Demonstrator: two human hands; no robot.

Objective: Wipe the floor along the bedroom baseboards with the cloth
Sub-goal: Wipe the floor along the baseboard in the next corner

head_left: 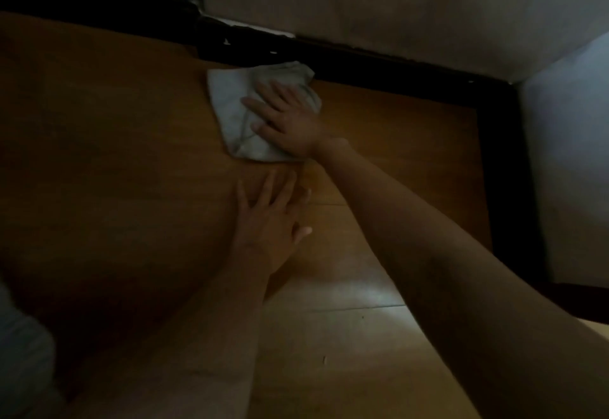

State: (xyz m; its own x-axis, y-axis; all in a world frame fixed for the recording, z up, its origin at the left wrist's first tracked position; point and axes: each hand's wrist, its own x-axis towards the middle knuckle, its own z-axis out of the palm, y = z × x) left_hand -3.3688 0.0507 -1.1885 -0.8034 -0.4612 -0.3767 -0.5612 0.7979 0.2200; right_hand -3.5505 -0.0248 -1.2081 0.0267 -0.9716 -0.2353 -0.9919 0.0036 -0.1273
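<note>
1 flat right grip point(290, 121) presses cloth point(230, 108) beside baseboard point(362, 62).

**Wooden floor by the dark baseboard**

The floor point(115, 154) is brown wood planks, dim at left, with a pale patch of light near. A crumpled pale cloth point(235, 115) lies on it at the far side, touching the baseboard point(379, 65). Nearer, a left hand point(267, 220) rests flat on the planks.

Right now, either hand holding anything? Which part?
Nothing gripped. Right hand presses flat on the cloth's right half; left hand rests flat on the bare floor.
</note>
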